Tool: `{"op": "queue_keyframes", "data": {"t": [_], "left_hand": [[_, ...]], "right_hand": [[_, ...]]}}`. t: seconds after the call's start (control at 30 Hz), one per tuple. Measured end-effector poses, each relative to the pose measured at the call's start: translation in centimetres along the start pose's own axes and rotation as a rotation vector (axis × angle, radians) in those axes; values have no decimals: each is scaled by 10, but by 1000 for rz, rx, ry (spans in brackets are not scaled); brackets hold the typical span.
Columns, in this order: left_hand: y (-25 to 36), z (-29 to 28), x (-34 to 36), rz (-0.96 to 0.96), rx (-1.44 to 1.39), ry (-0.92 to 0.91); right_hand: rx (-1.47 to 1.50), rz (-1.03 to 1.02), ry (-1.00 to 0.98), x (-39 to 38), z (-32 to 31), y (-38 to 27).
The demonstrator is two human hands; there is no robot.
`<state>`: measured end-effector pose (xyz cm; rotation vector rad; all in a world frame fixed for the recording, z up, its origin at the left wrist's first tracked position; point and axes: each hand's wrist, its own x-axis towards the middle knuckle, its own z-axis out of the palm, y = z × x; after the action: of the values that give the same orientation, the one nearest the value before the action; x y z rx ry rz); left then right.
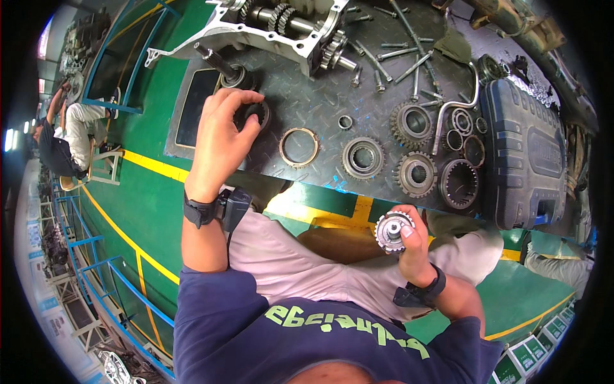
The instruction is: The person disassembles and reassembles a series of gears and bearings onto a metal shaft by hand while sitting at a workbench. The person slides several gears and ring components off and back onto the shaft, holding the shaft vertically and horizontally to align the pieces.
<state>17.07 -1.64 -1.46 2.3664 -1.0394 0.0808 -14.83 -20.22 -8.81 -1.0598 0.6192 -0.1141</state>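
Note:
My left hand reaches over the left part of the dark metal worktop. Its thumb and fingers curl round a dark metal ring, which they partly hide. Just beyond stands a gear shaft with a wide round base. In front of the bench's near edge, my right hand grips a toothed synchronizer hub, its thumb across the face. To the right of my left hand lie a thin brass-coloured ring, a small collar and a flat gear.
An open gearbox housing sits at the back, beside scattered long bolts. More gears and bearing rings lie on the right, along with a bent metal bar. A dark plastic case borders them. Another person sits far left.

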Motion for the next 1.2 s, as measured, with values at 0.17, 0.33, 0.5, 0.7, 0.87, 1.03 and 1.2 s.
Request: {"op": "queue_keyframes", "data": {"t": [0.17,0.33,0.5,0.7,0.87,1.03,1.2], "left_hand": [[-12,-6,-14,3,131,-167],[-16,5,-12,-79,9,-125],[-12,8,-6,-76,47,-46],[33,6,-14,-103,-723,-93],[82,36,-34,-44,-921,-638],[105,48,-36,192,-683,-769],[113,53,-40,276,-683,-758]], "right_hand": [[-40,-36,-30,-3,2,-2],[-5,4,-71,-2,4,-1],[-13,-17,-52,2,6,1],[-36,-138,-143,7,5,4],[5,-124,-256,8,7,1],[19,-102,-276,3,7,-4],[-112,-128,-316,0,-1,-1]]}}
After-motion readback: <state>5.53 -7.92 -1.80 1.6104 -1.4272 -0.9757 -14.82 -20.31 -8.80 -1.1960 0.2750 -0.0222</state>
